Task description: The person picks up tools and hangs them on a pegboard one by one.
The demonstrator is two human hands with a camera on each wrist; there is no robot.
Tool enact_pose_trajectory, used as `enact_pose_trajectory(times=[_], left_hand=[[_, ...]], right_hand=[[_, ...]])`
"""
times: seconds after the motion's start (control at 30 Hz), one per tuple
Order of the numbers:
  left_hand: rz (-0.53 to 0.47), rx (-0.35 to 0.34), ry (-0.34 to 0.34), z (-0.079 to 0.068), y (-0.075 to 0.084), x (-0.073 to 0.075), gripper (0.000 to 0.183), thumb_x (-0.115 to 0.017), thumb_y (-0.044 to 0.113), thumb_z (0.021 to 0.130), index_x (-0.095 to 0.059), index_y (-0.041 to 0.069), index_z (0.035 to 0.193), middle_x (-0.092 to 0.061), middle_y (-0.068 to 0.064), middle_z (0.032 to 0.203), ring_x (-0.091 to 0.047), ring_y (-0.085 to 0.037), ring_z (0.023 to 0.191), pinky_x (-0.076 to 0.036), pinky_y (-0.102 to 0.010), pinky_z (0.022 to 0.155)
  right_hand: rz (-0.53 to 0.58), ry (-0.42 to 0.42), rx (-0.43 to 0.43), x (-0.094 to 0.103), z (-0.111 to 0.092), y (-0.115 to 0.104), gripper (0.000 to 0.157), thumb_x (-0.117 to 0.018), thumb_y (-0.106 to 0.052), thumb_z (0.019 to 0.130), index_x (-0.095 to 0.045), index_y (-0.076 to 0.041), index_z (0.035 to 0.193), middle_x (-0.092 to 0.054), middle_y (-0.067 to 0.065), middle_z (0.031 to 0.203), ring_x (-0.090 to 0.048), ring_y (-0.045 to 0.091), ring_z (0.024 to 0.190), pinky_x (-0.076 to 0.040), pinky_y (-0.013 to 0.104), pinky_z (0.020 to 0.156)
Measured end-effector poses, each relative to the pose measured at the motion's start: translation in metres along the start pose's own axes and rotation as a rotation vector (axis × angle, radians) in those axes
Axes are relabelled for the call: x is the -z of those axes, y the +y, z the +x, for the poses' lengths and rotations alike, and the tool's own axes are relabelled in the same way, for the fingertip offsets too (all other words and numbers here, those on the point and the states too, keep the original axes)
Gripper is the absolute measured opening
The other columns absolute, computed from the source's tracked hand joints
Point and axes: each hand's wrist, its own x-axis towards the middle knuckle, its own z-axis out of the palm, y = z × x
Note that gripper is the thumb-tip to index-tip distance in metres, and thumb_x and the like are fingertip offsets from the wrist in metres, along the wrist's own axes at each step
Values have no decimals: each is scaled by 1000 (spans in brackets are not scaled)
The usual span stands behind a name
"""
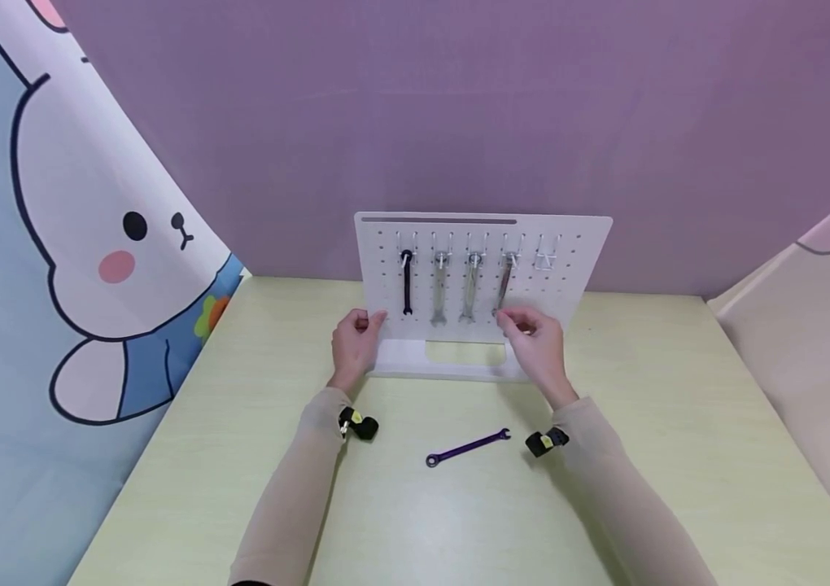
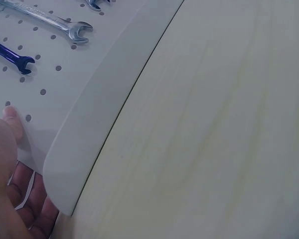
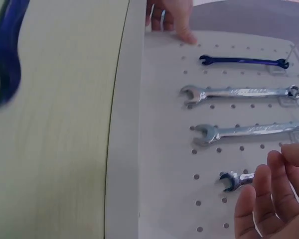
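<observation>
A white pegboard (image 1: 547, 301) stands on the table with several wrenches hanging from its hooks. My left hand (image 1: 356, 346) grips its left edge, thumb on the front face and fingers behind. My right hand (image 1: 535, 346) is at the lower part of the rightmost hanging wrench (image 3: 231, 181), its thumb and index fingertips close together. In the right wrist view its fingers overlap the shaft; I cannot tell whether they pinch it. Left of it hang two silver wrenches (image 1: 471, 289) and a dark blue-purple wrench (image 1: 407, 285). A purple wrench (image 1: 468, 448) lies on the table between my forearms.
A wire hook (image 1: 545, 259) at the board's right holds nothing. The board's base (image 1: 400, 362) has a wide cutout and rests on the pale wooden table (image 1: 188, 456). A purple curtain (image 1: 459, 106) rises behind, with a rabbit-printed cloth (image 1: 93, 268) at the left.
</observation>
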Motion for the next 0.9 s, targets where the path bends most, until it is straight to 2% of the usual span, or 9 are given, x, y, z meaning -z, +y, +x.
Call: enact_pose_trajectory(times=[0.3,0.43,0.57,0.73,0.9], left_hand=[[0,-9,10,1,-1,-1,44,-70,50,101,-70,7,106,-74,-13,103,-64,-27,89,-51,-41,85],[-4,-11,10,1,-3,-1,44,-71,50,101,-71,6,105,-74,-13,102,-64,-28,89,-50,-40,84],[-11,-9,8,1,-3,-2,44,-72,50,100,-71,6,105,-75,-14,102,-64,-28,89,-50,-40,84],[-13,-3,4,1,-2,-2,44,-71,51,100,-71,7,105,-74,-13,103,-64,-28,90,-50,-42,85],[-17,4,2,2,-3,-2,44,-72,51,100,-71,7,106,-74,-12,103,-64,-27,90,-51,-41,85]], right_hand=[[39,-150,-44,7,-23,-12,25,-71,-23,103,-78,-2,114,-76,17,100,-66,15,79,-50,19,68],[11,-216,-57,8,-33,-9,25,-72,-24,103,-78,-3,114,-77,19,104,-65,16,82,-51,20,71],[-36,-289,-57,9,-42,-5,24,-72,-24,103,-78,-5,115,-78,14,106,-64,15,89,-52,23,76],[-84,-376,-43,9,-50,1,18,-73,-22,102,-80,-9,113,-80,10,106,-67,16,91,-52,26,75],[-112,-501,-8,10,-58,3,21,-74,-23,101,-79,-8,115,-80,7,106,-70,17,91,-55,27,76]])
